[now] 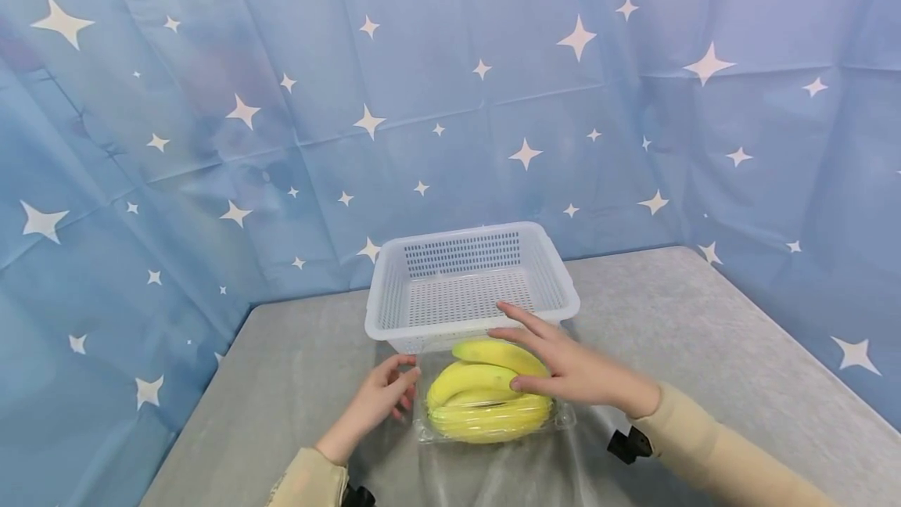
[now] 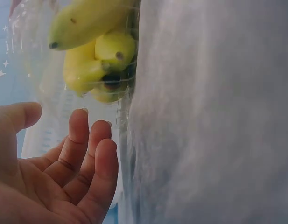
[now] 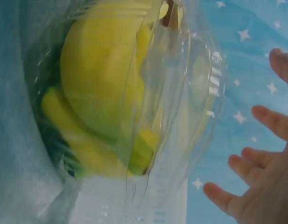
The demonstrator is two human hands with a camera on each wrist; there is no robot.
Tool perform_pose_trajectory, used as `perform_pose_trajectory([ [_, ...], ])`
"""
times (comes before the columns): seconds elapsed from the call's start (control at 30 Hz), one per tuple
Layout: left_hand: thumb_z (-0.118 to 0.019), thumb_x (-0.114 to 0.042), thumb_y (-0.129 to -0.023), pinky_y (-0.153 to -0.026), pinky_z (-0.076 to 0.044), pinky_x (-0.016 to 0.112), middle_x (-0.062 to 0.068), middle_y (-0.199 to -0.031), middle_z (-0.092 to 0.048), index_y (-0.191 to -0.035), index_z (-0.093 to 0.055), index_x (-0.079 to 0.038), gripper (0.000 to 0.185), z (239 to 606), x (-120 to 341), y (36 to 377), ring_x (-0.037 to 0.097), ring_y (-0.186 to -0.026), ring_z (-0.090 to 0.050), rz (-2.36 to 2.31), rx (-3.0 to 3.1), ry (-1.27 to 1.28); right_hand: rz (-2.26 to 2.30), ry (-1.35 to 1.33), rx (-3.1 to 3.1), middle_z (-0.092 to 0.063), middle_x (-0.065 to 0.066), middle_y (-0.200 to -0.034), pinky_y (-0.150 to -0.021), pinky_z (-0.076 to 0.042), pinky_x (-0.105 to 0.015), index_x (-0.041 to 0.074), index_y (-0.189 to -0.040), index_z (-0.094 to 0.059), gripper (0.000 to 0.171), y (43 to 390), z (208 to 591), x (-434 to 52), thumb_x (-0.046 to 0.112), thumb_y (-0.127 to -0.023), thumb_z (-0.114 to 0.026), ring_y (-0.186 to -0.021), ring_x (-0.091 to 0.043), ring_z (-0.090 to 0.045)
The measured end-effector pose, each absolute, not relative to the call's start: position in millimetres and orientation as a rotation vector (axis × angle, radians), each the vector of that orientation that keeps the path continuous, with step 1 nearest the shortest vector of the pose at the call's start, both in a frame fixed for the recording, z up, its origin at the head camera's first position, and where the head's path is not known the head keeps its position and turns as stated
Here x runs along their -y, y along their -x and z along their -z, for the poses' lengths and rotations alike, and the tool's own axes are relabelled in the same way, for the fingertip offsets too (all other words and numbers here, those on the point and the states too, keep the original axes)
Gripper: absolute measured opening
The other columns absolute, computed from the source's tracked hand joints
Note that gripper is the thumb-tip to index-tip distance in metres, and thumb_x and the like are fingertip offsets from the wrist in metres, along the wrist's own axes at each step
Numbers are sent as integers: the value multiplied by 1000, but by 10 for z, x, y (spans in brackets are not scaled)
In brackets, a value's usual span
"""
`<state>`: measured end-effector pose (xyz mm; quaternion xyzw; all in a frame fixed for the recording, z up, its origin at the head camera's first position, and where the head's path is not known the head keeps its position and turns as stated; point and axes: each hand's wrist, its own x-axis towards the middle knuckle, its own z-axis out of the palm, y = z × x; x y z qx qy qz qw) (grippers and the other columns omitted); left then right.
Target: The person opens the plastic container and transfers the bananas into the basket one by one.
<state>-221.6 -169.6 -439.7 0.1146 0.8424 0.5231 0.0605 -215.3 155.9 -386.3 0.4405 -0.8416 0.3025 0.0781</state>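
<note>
Head view: a clear plastic clamshell pack of yellow bananas [image 1: 489,401] lay on the grey felt-covered table [image 1: 704,335], directly at 6 o'clock of the empty white perforated plastic basket [image 1: 470,284]. The left hand [image 1: 380,401], fingers relaxed and together, stood at the pack's 9 o'clock; the right hand [image 1: 570,366] hovered over it, fingers spread.

Left wrist view: the fingers [image 2: 83,149] lay loosely curved, short of the pack [image 2: 94,51].

Right wrist view: the spread fingers [image 3: 260,154] were clear of the pack [image 3: 120,93]. An even two-sided hold would probably serve best.

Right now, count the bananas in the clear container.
4 show: one banana on top, one below it, two stacked at the front. More may hide underneath.
</note>
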Motion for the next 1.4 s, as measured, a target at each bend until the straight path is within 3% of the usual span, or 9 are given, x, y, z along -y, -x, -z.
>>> perform_pose_trajectory([
  [0.17,-54,-20,-99,-53,-54,45,7,-76,-60,-123,-55,6,36,4310,1627,2160,26,-64,-61,-1644,-2489,-268,-875,-1357,2561,-17,-3,-160,-103,-35,-57,28,-147,-39,61,2110,3861,-1492,37,-92,-65,-142,-30,-24],
  [0.4,-55,-30,-99,-51,-52,32,5,-78,-58,-131,-51,5,48,4574,1676,2270,15,-63,-59,-1848,-2277,-165,-747,-1460,2488,-24,-6,-157,-100,-35,-55,20,-145,-44,61,2084,3938,-1393,40,-92,-65,-134,-30,-33],
  [0.63,-55,-31,-98,-54,-50,27,2,-75,-57,-135,-45,5,53,4595,1699,2247,11,-61,-57,-2007,-2031,-101,-740,-1479,2511,-28,-10,-155,-103,-16,-71,21,-146,-43,63,2065,3997,-1319,48,-92,-61,-140,-29,-28],
  [0.8,-52,-32,-99,-58,-51,26,-1,-76,-58,-140,-37,5,57,4636,1734,2274,10,-61,-57,-2028,-1907,-119,-751,-1491,2554,-28,-11,-155,-104,-16,-70,25,-147,-41,67,2050,4036,-1273,54,-90,-59,-142,-29,-25],
  [1.13,-37,-32,-105,-66,-52,27,-1,-80,-61,-144,-26,2,54,4700,1856,2303,12,-69,-62,-2054,-1661,-239,-690,-1490,2601,-30,-8,-155,-105,-19,-68,25,-147,-41,69,2062,4063,-1140,51,-88,-65,-143,-30,-23],
  [1.4,-34,-27,-105,-69,-52,27,-1,-83,-61,-146,-21,5,53,4716,1860,2313,12,-72,-62,-2062,-1616,-328,-566,-1409,2695,-29,-6,-156,-107,-19,-64,26,-147,-41,75,2053,4071,-1118,61,-84,-62,-143,-31,-23],
])
